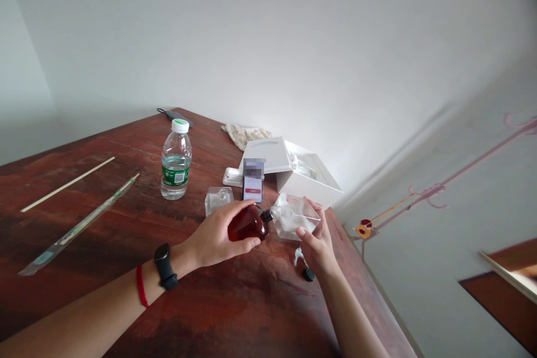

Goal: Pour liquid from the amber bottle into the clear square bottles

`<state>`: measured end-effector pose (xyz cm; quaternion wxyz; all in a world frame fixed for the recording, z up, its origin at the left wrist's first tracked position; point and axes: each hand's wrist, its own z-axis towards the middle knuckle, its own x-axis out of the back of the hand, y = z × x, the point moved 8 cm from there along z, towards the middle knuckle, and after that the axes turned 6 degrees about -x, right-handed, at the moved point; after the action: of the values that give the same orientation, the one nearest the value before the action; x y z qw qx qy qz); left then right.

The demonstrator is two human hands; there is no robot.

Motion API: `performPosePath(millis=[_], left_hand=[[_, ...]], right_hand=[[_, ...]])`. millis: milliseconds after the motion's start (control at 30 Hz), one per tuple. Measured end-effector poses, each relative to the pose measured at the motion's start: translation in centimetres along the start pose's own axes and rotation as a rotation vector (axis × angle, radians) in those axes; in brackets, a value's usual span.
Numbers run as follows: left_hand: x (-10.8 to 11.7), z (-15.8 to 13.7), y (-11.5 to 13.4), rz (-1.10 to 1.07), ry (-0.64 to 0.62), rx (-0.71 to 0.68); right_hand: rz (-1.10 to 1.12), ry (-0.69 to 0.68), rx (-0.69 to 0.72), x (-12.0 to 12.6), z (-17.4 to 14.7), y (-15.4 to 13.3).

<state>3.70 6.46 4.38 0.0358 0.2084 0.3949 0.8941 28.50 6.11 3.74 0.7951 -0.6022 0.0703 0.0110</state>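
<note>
My left hand (218,235) is wrapped round a dark amber bottle (247,224). The bottle lies tilted on its side in the grip, and its black neck points right. My right hand (316,235) grips a clear, square-sided container (296,217) by its right end. A small rounded clear neck on that container faces the amber bottle's mouth; whether the two touch, I cannot tell. Below them on the table lie a black cap (309,274) and a small white curved piece (299,257). Partly behind my left hand stands another clear container (218,197).
A phone (253,190) leans against an open white box (308,182). At left stands a water bottle (176,165), with a bare stick (69,183) and chopsticks in a clear wrapper (84,224) farther left. A cloth (243,135) lies near the wall. The reddish-brown table (201,313) ends at right.
</note>
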Motion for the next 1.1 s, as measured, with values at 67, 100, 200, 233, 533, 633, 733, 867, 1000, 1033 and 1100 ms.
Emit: performPosePath(millis=[67, 100, 200, 233, 533, 633, 733, 867, 1000, 1033, 1100], left_hand=[[0.1, -0.1, 0.1, 0.009, 0.011, 0.0], [0.1, -0.1, 0.1, 0.011, 0.017, -0.001], [0.2, -0.2, 0.2, 0.011, 0.024, 0.001], [0.2, -0.2, 0.2, 0.009, 0.024, 0.004], [0.0, -0.3, -0.1, -0.011, 0.04, 0.002], [-0.1, -0.4, -0.1, -0.017, 0.032, 0.007], [0.0, -0.4, 0.1, -0.007, 0.038, -0.001], [0.0, -0.3, 0.4, -0.008, 0.036, -0.007], [0.0, -0.3, 0.3, -0.014, 0.032, -0.002], [0.0, -0.3, 0.2, -0.013, 0.03, 0.0], [0.0, -0.4, 0.1, -0.015, 0.029, 0.004]], right_hand=[[-0.016, -0.003, 0.003, 0.0, 0.0, 0.0], [-0.021, -0.004, 0.007, 0.1, 0.0, 0.0], [-0.029, -0.001, 0.02, 0.3, 0.0, 0.0], [-0.033, 0.001, 0.022, 0.3, 0.0, 0.0], [-0.077, 0.008, 0.066, 0.2, -0.1, -0.8], [-0.087, 0.017, 0.062, 0.5, -0.1, -0.6], [-0.092, 0.02, 0.057, 0.7, 0.0, -0.4], [-0.098, 0.02, 0.059, 0.7, -0.1, -0.5], [-0.095, 0.022, 0.062, 0.4, -0.2, -0.8], [-0.093, 0.017, 0.064, 0.3, -0.2, -0.9], [-0.088, 0.006, 0.067, 0.1, -0.3, -1.1]])
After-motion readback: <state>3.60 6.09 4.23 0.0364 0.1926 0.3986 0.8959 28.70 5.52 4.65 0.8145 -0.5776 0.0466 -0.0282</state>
